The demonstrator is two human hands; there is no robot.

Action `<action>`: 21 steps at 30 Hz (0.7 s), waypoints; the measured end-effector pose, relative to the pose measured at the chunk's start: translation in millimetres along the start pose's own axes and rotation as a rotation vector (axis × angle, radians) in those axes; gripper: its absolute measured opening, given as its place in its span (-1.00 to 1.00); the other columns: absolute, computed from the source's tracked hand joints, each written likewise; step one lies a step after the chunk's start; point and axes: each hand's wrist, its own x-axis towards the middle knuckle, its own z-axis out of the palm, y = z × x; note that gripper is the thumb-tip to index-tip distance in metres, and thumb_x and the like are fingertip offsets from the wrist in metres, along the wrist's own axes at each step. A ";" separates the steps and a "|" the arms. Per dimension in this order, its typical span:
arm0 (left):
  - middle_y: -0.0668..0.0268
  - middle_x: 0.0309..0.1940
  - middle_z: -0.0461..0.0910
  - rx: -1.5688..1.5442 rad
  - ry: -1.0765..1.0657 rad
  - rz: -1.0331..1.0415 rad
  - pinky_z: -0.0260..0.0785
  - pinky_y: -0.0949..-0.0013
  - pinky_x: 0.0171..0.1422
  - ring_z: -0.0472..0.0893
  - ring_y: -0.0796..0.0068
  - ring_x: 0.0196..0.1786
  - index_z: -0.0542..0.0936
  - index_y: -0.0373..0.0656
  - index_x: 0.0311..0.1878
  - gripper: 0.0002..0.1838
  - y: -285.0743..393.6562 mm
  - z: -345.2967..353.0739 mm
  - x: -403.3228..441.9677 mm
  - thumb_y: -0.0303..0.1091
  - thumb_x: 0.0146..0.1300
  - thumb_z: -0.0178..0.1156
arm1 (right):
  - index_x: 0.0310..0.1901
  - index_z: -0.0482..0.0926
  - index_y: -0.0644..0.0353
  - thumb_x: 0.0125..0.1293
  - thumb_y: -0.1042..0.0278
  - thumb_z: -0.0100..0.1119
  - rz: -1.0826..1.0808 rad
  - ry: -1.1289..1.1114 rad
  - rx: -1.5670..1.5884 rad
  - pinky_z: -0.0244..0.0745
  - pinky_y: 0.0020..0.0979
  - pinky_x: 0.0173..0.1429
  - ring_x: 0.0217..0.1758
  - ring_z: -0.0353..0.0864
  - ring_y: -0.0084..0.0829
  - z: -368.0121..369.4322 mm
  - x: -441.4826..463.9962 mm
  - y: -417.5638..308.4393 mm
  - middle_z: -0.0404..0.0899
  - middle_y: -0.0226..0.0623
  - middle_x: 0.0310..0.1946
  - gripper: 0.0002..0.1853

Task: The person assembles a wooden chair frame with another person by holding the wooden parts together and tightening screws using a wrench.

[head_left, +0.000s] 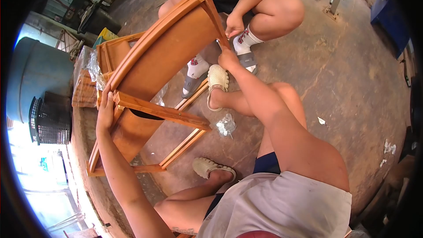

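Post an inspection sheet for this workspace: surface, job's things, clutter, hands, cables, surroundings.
Surface: stained, cracked brown concrete floor.
Job's things: orange-brown wooden furniture frame with curved brown panels, tilted in front of the person.
Clutter: crumpled clear plastic bag on the floor, contents unclear; small white scrap farther right.
Hands: left hand against the frame's side; right hand closed at its far end, near a crouching co-worker's hand.
Cables: nothing seen.
Surroundings: large blue cylindrical container and black mesh-sided plastic basket at left; dark blue boxy object at far right.
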 end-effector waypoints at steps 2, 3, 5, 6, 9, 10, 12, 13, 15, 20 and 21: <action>0.13 0.37 0.24 0.044 0.011 -0.038 -0.09 0.29 0.50 0.10 0.26 0.46 0.24 -0.09 0.40 -0.51 10.6 -0.3 -6.5 -0.09 0.51 -0.24 | 0.00 0.49 0.22 0.23 0.38 -0.07 -0.001 -0.001 -0.051 0.41 -0.08 0.13 0.02 0.55 0.07 -10.8 2.2 -14.5 0.58 0.16 -0.14 -0.69; 0.09 0.38 0.22 0.093 0.016 -0.073 -0.17 0.22 0.53 0.01 0.17 0.49 0.27 -0.03 0.39 -0.50 14.2 -0.7 -8.3 -0.03 0.51 -0.26 | 0.00 0.49 0.22 0.23 0.38 -0.07 -0.006 -0.002 -0.054 0.41 -0.08 0.13 0.02 0.55 0.07 -11.3 4.5 -18.1 0.58 0.16 -0.14 -0.69; 0.10 0.35 0.26 0.075 0.015 -0.042 -0.14 0.24 0.51 0.08 0.18 0.47 0.28 -0.04 0.39 -0.50 5.1 -1.6 -4.0 -0.04 0.51 -0.26 | -0.05 0.50 0.21 0.26 0.35 -0.05 -0.082 0.024 -0.040 0.41 -0.07 0.12 0.02 0.55 0.08 -14.3 10.2 -22.6 0.58 0.15 -0.12 -0.73; 0.11 0.33 0.30 0.064 0.006 -0.012 -0.10 0.25 0.50 0.14 0.19 0.44 0.28 -0.05 0.38 -0.50 0.0 -1.0 -4.1 -0.04 0.51 -0.26 | -0.05 0.50 0.21 0.26 0.35 -0.05 -0.083 0.023 -0.044 0.41 -0.07 0.12 0.02 0.55 0.08 -12.4 9.6 -24.0 0.58 0.15 -0.12 -0.73; 0.12 0.30 0.34 -0.028 0.021 -0.003 -0.03 0.26 0.47 0.26 0.20 0.37 0.29 -0.07 0.37 -0.50 -1.7 2.2 -4.1 -0.05 0.51 -0.26 | -0.09 0.50 0.23 0.27 0.30 -0.02 -0.022 0.046 -0.022 0.42 -0.06 0.12 0.03 0.55 0.07 -18.7 8.2 -44.2 0.58 0.14 -0.11 -0.75; 0.12 0.30 0.34 -0.027 0.020 -0.003 -0.03 0.26 0.47 0.26 0.20 0.37 0.29 -0.07 0.37 -0.50 0.2 1.2 -3.8 -0.05 0.51 -0.26 | -0.08 0.50 0.23 0.28 0.29 -0.02 -0.029 0.057 -0.005 0.42 -0.05 0.11 0.03 0.55 0.07 -22.4 5.2 -49.8 0.58 0.13 -0.12 -0.74; 0.16 0.29 0.32 0.075 -0.002 -0.017 0.06 0.34 0.43 0.27 0.33 0.38 0.23 -0.12 0.39 -0.53 4.0 -1.3 -4.2 -0.14 0.52 -0.23 | -0.07 0.51 0.24 0.29 0.27 -0.01 -0.027 0.070 0.013 0.42 -0.04 0.10 0.03 0.55 0.07 -19.7 3.5 -56.0 0.58 0.12 -0.12 -0.73; 0.16 0.29 0.32 0.078 -0.012 -0.013 0.06 0.34 0.43 0.27 0.33 0.38 0.23 -0.12 0.39 -0.53 8.0 -1.6 -5.8 -0.14 0.52 -0.23 | -0.12 0.54 0.28 0.28 0.33 -0.02 -0.033 0.133 0.037 0.43 -0.06 0.11 0.01 0.57 0.06 -15.0 5.5 -59.7 0.59 0.15 -0.15 -0.75; 0.08 0.31 0.30 0.129 0.031 -0.059 -0.07 0.28 0.48 0.15 0.21 0.42 0.29 -0.07 0.37 -0.52 15.3 0.6 -9.3 -0.10 0.52 -0.27 | -0.17 0.57 0.33 0.26 0.38 -0.03 -0.031 0.205 0.059 0.45 -0.07 0.12 0.00 0.59 0.04 -8.0 20.9 -66.1 0.60 0.17 -0.19 -0.76; 0.15 0.30 0.32 0.023 0.011 -0.047 0.02 0.34 0.45 0.25 0.33 0.38 0.25 -0.14 0.39 -0.53 9.2 0.4 -7.4 -0.17 0.52 -0.23 | -0.14 0.66 0.25 0.31 0.34 -0.10 -0.166 0.051 -0.138 0.47 -0.15 0.14 0.08 0.59 -0.07 12.6 78.4 -78.0 0.60 0.02 -0.05 -0.69; 0.15 0.30 0.32 0.022 0.007 -0.039 0.02 0.34 0.45 0.25 0.33 0.38 0.25 -0.14 0.39 -0.53 7.7 1.0 -6.3 -0.17 0.52 -0.23 | -0.14 0.66 0.25 0.31 0.34 -0.10 -0.162 0.059 -0.138 0.47 -0.15 0.14 0.08 0.59 -0.07 17.3 82.9 -80.6 0.60 0.02 -0.05 -0.69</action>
